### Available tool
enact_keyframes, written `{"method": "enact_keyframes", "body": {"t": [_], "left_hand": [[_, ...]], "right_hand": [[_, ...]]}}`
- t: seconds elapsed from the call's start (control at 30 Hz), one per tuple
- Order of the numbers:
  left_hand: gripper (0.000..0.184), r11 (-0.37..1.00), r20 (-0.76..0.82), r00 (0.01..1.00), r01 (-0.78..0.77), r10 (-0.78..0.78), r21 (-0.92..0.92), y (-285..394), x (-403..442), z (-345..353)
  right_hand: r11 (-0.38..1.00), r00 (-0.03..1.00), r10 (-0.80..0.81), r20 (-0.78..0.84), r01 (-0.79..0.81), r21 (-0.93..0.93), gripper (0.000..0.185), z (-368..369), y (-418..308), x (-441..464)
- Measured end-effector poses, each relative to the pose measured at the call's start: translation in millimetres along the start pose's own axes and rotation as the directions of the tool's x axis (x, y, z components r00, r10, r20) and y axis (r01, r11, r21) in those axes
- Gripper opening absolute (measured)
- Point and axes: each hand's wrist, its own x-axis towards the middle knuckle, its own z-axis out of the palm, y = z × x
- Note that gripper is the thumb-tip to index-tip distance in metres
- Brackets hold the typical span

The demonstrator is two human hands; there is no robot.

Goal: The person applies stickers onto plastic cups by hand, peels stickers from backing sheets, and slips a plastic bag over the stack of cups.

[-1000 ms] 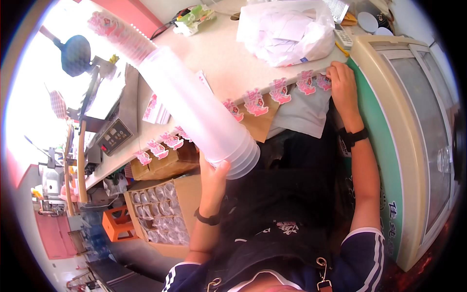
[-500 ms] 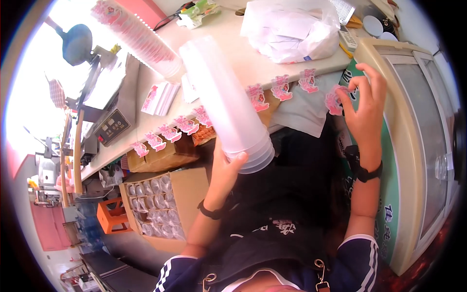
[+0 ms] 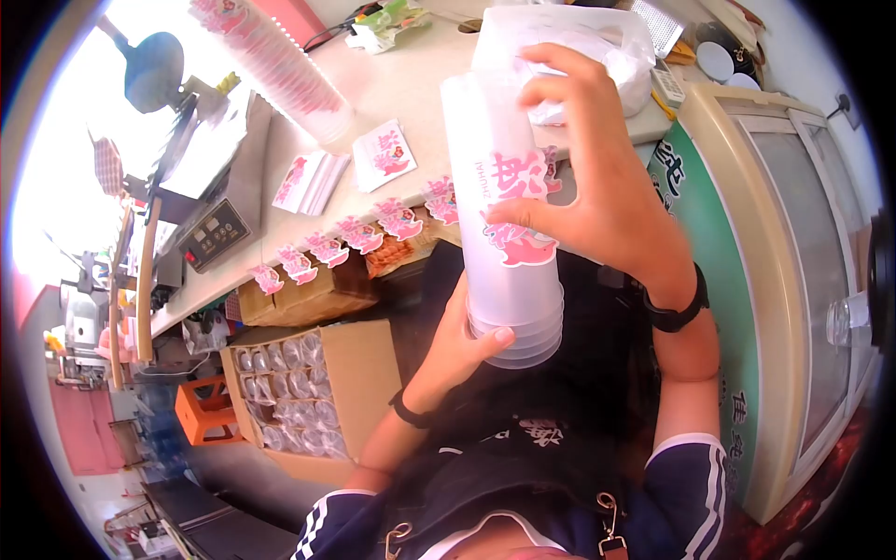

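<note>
My left hand point(image 3: 464, 341) is wrapped round the rim end of a stack of clear plastic cups point(image 3: 485, 131), held tilted in front of me. On the outer cup lies a pink sticker point(image 3: 523, 210). My right hand point(image 3: 607, 168) is at the cup's right side, its thumb on the sticker and its fingers apart, curved over the cups' upper part. More pink stickers point(image 3: 356, 234) hang in a row along the counter's front edge, partly hidden behind the cups.
On the counter point(image 3: 420, 103) are a tall stack of stickered cups point(image 3: 271, 70), sticker piles point(image 3: 310, 182) and a white plastic bag point(image 3: 560, 37). A glass-topped freezer point(image 3: 747, 233) stands right; a box of cups point(image 3: 308, 397) and an orange stool point(image 3: 207, 411) are lower left.
My right hand took a sticker from the counter's right edge and brought it left onto the outer cup. My left hand moved the cup stack right and turned it more upright.
</note>
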Motion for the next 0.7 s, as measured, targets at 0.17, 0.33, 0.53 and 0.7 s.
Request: {"method": "enact_keyframes", "body": {"t": [0.17, 0.33, 0.53, 0.7], "left_hand": [[0.098, 0.998, 0.034, 0.999, 0.023, -0.021, -0.059, -6, -4, -8], [0.1, 0.994, 0.078, 0.994, 0.085, -0.08, -0.065, -3, -4, -9], [0.109, 0.985, 0.265, 0.959, 0.136, -0.103, -0.109, -2, -12, -2], [0.108, 0.985, 0.264, 0.961, 0.119, -0.082, -0.127, -13, -13, -2]], "right_hand": [[0.994, 0.995, -0.006, -0.095, 0.016, 0.108, 0.119, 8, -11, -20], [0.964, 0.997, 0.07, -0.042, -0.057, 0.259, 0.131, 18, -11, -35], [0.886, 0.982, 0.115, -0.149, -0.033, 0.463, 0.131, 9, 10, -13], [0.873, 0.928, 0.293, -0.231, -0.161, 0.461, 0.119, 4, 21, -11]]}}
